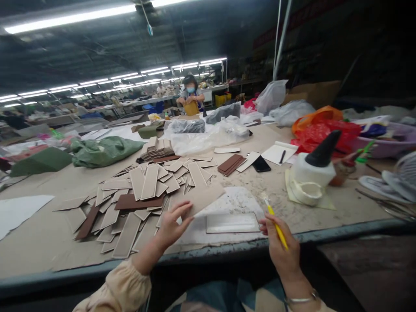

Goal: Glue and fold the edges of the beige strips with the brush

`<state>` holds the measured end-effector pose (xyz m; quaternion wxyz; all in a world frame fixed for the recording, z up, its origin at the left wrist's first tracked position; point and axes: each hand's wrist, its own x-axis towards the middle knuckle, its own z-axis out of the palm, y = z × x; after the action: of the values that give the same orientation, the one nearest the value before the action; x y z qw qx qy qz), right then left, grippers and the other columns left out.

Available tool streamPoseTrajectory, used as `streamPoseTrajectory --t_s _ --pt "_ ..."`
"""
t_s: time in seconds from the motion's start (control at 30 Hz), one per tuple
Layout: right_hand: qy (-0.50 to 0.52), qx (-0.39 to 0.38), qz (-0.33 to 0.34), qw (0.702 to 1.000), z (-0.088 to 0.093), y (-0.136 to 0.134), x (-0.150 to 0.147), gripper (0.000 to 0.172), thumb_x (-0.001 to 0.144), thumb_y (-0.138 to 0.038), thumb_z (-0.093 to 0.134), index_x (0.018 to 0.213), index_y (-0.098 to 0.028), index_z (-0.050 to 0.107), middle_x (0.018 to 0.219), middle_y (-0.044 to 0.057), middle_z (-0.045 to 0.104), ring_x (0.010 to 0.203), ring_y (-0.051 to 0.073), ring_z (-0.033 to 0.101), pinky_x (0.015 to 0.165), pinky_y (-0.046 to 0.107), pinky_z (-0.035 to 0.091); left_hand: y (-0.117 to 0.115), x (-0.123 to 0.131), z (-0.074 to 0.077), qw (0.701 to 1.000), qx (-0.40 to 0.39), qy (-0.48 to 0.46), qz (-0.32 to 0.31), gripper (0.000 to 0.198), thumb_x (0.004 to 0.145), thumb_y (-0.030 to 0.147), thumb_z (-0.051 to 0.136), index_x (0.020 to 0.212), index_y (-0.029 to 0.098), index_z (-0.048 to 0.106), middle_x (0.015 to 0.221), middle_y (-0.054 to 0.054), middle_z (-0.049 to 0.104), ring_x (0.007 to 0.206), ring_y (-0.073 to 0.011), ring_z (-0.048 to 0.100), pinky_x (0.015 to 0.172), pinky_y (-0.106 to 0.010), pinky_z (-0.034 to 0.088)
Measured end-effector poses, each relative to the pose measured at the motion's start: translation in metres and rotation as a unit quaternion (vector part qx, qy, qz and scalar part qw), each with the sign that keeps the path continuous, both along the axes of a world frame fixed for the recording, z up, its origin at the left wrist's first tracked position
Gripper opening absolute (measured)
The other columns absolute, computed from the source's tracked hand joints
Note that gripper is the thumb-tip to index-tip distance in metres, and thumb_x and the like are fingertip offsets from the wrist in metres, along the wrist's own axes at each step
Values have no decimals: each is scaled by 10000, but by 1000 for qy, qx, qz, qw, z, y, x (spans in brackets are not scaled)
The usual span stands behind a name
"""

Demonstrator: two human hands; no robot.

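Head cam, lower right: right hand's (282, 256) got a slim yellow-handled brush (277, 228), probably light, grab mid-handle; left hand's (174, 224) loosely spread.

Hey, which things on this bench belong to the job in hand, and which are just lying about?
Likely part of the job:
yellow brush, in the right hand
rectangular panel on the stained paper
beige pieces piled beyond the left hand
white bottle, probably

Seemingly just lying about:
phone
notepad and pen
red bag
green bag
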<state>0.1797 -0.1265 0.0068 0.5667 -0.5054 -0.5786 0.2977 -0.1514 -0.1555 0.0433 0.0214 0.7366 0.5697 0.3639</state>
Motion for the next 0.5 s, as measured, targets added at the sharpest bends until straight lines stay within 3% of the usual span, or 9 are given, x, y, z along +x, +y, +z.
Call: streamPoseTrajectory --t_s 0.1,0.2,0.3,0.4,0.5 --pt "-8 -22 52 998 -1 0 -5 260 913 -416 493 1038 -207 586 1015 68 669 822 181 659 714 311 547 -12 29 -5 992 -23 9 -125 329 874 245 577 1201 214 582 1237 -121 586 1139 -224 576 956 -383 515" --pt "-49 -45 55 996 0 -1 -10 244 875 -434 546 980 -214 555 828 20 649 699 156 628 633 260 517 -13 51 -13 981 -38 19 -188 337 879 210 554 1215 234 571 1252 -116 579 1144 -220 574 948 -372 525" --pt "-81 -44 -5 996 0 0 -13 211 846 -429 578 838 -225 523 638 -45 553 555 121 543 550 223 459 -7 60 -19 977 -41 21 -209 359 885 206 549 1240 257 547 1269 -103 572 1148 -219 573 948 -369 529" --pt "-92 -24 -77 992 1 3 -8 233 832 -439 586 787 -222 515 652 -41 550 578 122 537 572 221 448 0 57 -23 976 -24 14 -217 387 896 235 551 1282 247 512 1305 -120 545 1183 -234 548 965 -390 515" --pt "-97 -18 -163 982 3 7 5 281 812 -478 605 810 -211 517 675 -25 550 597 134 539 584 231 434 5 47 -26 984 1 -6 -177 299 915 202 508 1207 213 571 1200 -123 603 1104 -212 585 924 -376 528"
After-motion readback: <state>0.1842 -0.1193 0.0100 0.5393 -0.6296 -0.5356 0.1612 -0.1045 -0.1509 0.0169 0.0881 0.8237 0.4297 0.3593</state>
